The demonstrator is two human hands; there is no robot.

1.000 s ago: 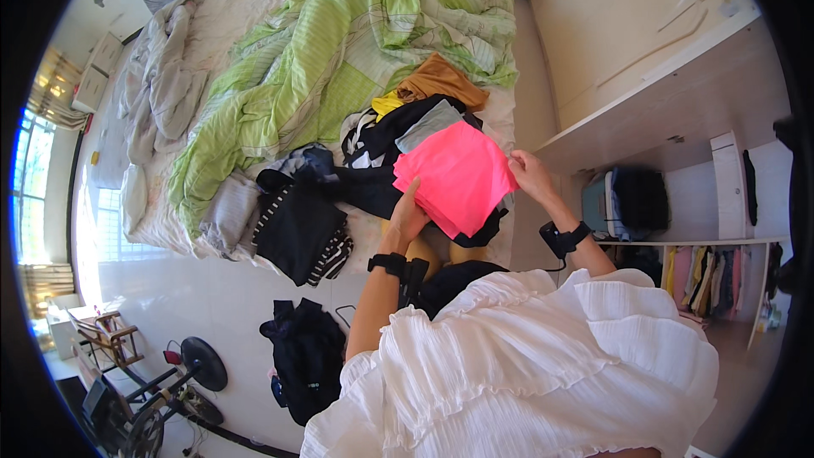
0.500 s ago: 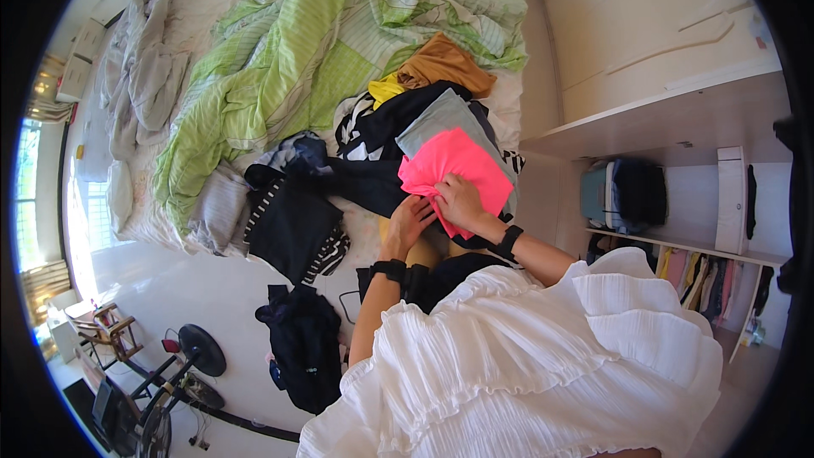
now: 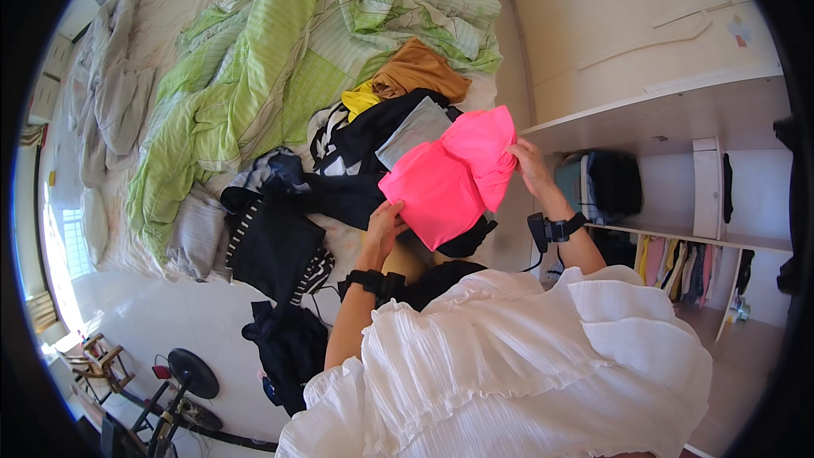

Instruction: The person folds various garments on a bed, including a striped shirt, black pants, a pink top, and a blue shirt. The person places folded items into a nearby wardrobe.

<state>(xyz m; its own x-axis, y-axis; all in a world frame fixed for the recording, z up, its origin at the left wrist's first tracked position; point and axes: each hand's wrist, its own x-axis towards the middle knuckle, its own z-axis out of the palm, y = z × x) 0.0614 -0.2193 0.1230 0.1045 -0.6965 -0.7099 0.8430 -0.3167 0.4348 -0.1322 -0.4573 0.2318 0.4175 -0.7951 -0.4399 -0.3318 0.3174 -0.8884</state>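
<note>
A bright pink garment (image 3: 432, 195) is stretched between my two hands above the edge of the bed. My left hand (image 3: 386, 225) pinches its lower left edge. At its upper right corner, my right hand (image 3: 531, 165) grips the cloth, lifted out toward the shelves. A fold runs between the larger left part and the raised right part. Beneath and behind it lies a folded light grey garment (image 3: 413, 131), partly covered by the pink cloth. Black clothes (image 3: 360, 140) and a brown garment (image 3: 421, 69) are heaped just beyond.
A rumpled green quilt (image 3: 263, 76) covers much of the bed. Black striped clothing (image 3: 275, 246) lies at the bed's edge, and dark clothes (image 3: 287, 348) hang lower left. On the right stands an open wardrobe (image 3: 670, 110) with folded and hanging clothes. A fan (image 3: 193, 373) is at lower left.
My right hand has moved right and up, drawing part of the pink garment open. My left hand has shifted slightly left, now holding its lower edge. The whole view has shifted a little.
</note>
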